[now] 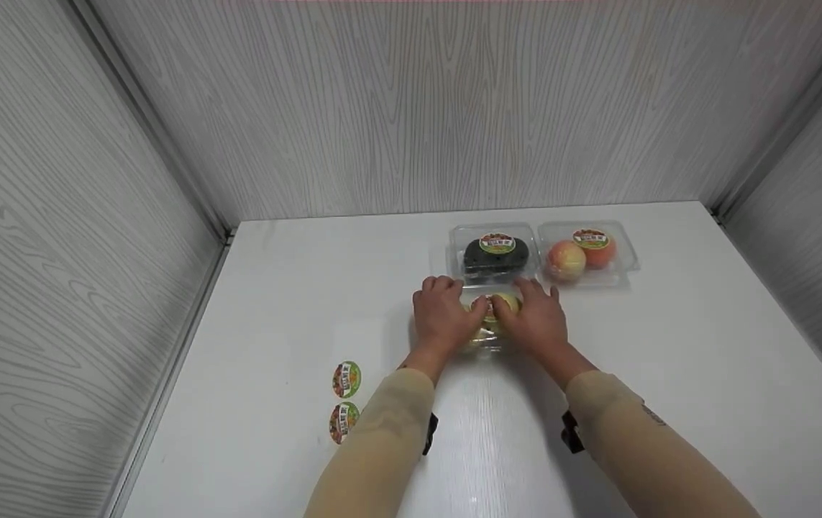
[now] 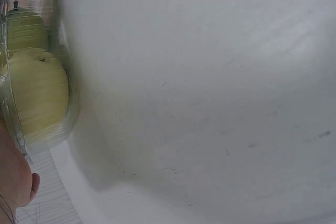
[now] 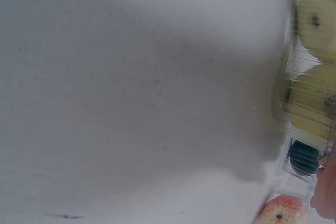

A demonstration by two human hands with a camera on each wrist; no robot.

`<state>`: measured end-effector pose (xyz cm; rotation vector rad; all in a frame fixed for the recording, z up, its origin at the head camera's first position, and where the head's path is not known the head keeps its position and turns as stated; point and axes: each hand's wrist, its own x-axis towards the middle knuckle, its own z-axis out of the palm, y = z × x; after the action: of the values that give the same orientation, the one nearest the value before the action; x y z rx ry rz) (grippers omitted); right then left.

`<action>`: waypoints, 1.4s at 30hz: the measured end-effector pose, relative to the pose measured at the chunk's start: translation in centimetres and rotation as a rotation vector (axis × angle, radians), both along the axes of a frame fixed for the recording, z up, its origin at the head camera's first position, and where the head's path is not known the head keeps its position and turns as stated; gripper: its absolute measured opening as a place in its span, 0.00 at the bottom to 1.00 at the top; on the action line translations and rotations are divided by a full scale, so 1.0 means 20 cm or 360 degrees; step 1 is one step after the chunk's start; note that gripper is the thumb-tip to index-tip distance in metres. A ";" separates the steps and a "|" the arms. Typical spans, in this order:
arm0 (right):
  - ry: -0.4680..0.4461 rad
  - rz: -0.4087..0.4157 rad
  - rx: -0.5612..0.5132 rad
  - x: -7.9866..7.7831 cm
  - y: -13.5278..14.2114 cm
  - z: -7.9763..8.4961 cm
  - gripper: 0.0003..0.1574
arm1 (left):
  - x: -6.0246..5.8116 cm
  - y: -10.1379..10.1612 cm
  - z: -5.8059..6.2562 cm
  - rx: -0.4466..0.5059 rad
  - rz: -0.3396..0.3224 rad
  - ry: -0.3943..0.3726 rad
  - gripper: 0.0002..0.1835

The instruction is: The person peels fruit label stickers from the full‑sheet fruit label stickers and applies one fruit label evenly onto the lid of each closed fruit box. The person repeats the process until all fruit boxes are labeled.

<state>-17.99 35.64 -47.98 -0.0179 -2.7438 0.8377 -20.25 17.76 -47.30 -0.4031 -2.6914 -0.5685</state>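
Both hands are at a clear plastic fruit box (image 1: 484,344) near the middle of the table. Inside it lie round, pale yellow-green fruits (image 2: 38,93) that look like pears, also seen through the ribbed wall in the right wrist view. My left hand (image 1: 445,313) holds the box's left side, fingers bent at the far corner and thumb on the lid. From the right, my right hand (image 1: 539,320) grips it the same way. The two thumbs press side by side on an oval sticker (image 1: 487,309) on the lid, partly covering it.
Behind stand two more stickered clear boxes: one with a dark green item (image 1: 495,260), one with peach-like fruits (image 1: 567,260). Two loose oval stickers (image 1: 346,379) lie on the white table (image 1: 274,302), left of my left forearm. Grey wood-grain panels (image 1: 396,108) enclose the table.
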 end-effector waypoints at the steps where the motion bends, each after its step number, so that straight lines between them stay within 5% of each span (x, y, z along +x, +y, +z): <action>1: 0.0000 0.0000 -0.0002 0.00 0.00 0.00 0.42 | 0.00 0.00 0.00 0.0009 0.0000 0.0011 0.30; 16: -0.0003 -0.0019 -0.0012 0.01 0.00 -0.01 0.38 | 0.00 0.00 -0.04 0.0074 -0.0002 0.0062 0.25; 33: 0.0029 -0.0034 -0.0041 0.01 -0.01 0.01 0.32 | 0.00 0.00 -0.01 0.0098 -0.0006 0.0033 0.22; 42: -0.0011 -0.0018 -0.0017 0.02 0.00 0.00 0.40 | 0.01 -0.02 -0.03 0.0228 -0.0085 0.0093 0.26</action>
<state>-17.53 35.57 -48.02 -0.0385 -2.7429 0.8510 -20.10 17.42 -47.92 -0.4457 -2.5717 -0.7478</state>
